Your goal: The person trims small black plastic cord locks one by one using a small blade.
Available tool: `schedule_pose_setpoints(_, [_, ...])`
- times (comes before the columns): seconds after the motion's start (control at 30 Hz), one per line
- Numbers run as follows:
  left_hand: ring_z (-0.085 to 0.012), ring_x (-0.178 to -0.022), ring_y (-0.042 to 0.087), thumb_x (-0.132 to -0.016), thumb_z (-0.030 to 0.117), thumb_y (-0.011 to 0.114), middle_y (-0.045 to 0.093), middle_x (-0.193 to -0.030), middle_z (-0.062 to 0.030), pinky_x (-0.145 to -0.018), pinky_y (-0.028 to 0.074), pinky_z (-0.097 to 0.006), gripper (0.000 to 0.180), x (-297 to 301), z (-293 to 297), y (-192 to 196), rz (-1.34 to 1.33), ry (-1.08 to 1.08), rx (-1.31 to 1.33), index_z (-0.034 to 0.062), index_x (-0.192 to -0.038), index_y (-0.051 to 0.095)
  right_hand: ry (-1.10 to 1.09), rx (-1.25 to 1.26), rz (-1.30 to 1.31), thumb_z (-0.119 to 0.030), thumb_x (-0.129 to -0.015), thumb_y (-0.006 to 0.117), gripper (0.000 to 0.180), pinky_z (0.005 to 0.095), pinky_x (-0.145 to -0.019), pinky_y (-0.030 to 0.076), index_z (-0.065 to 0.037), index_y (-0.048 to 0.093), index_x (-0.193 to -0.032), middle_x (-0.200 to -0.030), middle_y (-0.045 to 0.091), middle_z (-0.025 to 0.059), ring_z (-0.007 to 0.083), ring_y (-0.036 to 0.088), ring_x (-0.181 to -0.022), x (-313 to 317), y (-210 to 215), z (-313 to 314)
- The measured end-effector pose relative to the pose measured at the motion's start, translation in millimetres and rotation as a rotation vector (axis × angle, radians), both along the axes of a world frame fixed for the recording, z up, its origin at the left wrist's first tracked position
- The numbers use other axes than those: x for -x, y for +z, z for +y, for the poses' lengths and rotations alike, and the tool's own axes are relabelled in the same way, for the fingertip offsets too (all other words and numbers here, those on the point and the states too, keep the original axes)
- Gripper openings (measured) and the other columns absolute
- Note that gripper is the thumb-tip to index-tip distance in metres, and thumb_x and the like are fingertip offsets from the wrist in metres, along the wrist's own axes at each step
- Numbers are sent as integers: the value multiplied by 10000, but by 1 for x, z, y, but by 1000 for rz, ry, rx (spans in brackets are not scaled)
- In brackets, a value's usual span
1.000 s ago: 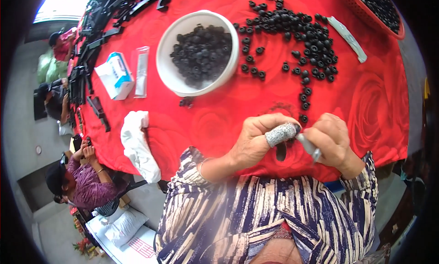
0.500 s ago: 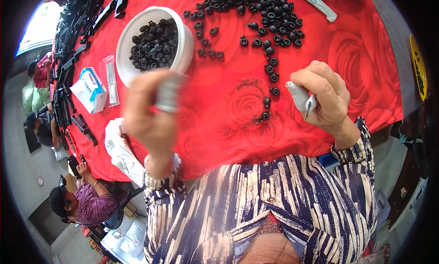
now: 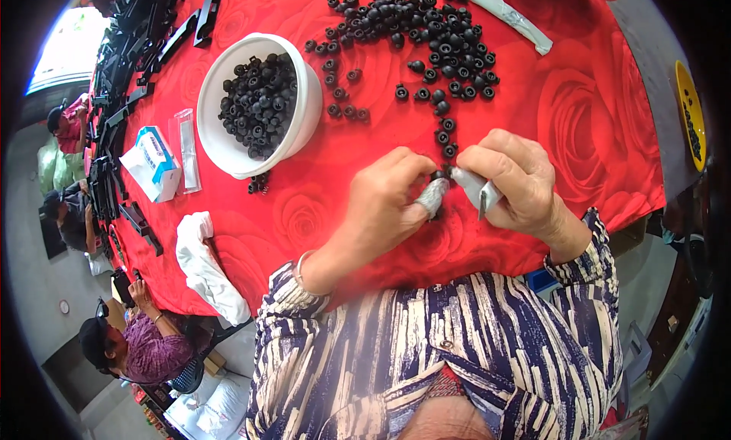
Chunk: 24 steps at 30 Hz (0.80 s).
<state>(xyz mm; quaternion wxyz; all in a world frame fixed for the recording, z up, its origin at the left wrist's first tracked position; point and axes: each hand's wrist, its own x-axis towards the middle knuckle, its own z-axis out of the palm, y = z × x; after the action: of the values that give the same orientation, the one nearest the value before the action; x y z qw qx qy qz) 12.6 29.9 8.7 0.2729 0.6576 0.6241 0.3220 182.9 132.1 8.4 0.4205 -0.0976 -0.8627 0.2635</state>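
Observation:
At the near end of a row of small round black plastic caps [image 3: 448,125], my two hands meet over the red cloth. My left hand [image 3: 381,196] pinches a black cap [image 3: 439,176] between finger and thumb; grey wrapping covers the thumb. Closed round a white-wrapped tool [image 3: 474,185] with a thin metal tip, my right hand [image 3: 518,181] has its fingertips beside that cap. Whether the tool touches the cap is hidden. A larger heap of caps [image 3: 449,40] lies beyond. To the left, a white bowl [image 3: 311,112] holds many more.
A red rose-patterned cloth [image 3: 586,128] covers the table. Left of the bowl are a blue-and-white box [image 3: 156,166], a clear packet [image 3: 188,150] and a white cloth [image 3: 202,257]. Long black parts [image 3: 122,128] line the left edge, where other people [image 3: 156,345] sit. A yellow tray [image 3: 691,116] stands far right.
My left hand has come from beside the bowl rightward to the row of caps and now pinches one. My right hand has moved left and nearer to it, still gripping the wrapped tool.

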Motion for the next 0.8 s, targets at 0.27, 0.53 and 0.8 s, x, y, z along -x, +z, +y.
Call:
schedule_pose_setpoints(0.27, [-60,-705,601,-841,80,672,657,-837,-48,-536,464,-183,183,23,-11,3,-1218,48,627,-21,-987,626,275,519,-130,-24,-759,698,277,285,-563,461,10,619,-1022,-804,590,102,180,578,-677,5,1,-14])
schedule_pose_setpoints(0.53, [-107,-704,610,-861,99,644,659,-862,-66,-625,489,-210,202,13,-16,-14,-1609,130,667,-13,-1030,642,287,502,-128,-18,-734,718,305,287,-553,468,12,622,-1022,-803,595,109,196,588,-666,6,-8,-12])
schedule_pose_setpoints(0.8, [-114,-726,610,-866,89,633,662,-889,-91,-641,496,-227,214,15,-18,-16,-1629,80,678,-19,-1051,642,227,322,-120,-3,-661,749,335,306,-490,467,19,641,-978,-784,599,109,206,600,-599,7,-2,-12])
